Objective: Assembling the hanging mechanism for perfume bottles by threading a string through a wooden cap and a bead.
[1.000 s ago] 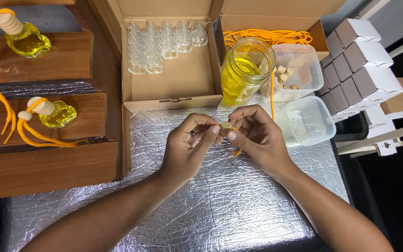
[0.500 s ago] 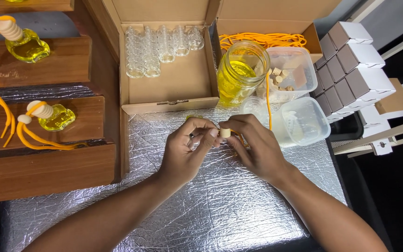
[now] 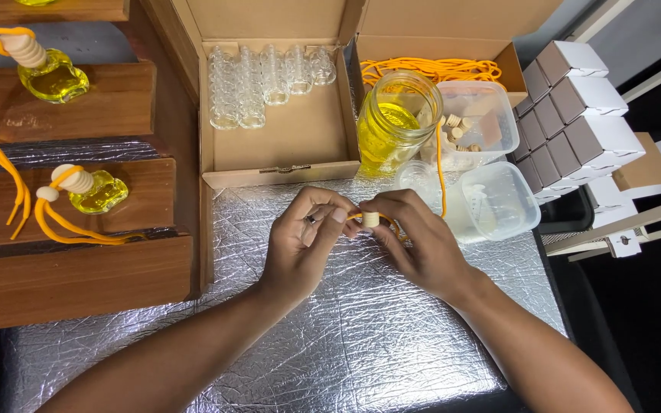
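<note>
Both forearms are reaching in low over the foil-covered tabletop (image 3: 346, 336), wrists angling inward. The left hand (image 3: 304, 245) and right hand (image 3: 415, 245) are meeting, fingers pinching a small pale bead (image 3: 371, 219) on orange cord (image 3: 441, 164). The cord's lower run is hiding beneath the right fingers. White-and-brown boxes (image 3: 575, 115) are stacking up far right of them.

the small wooden bead (image 3: 371, 219) now sits in plain view between the fingertips of the left hand (image 3: 304, 241) and right hand (image 3: 415, 241), whereas a second ago it is hidden. the orange cord (image 3: 441, 164) no longer trails below the right hand.
</note>
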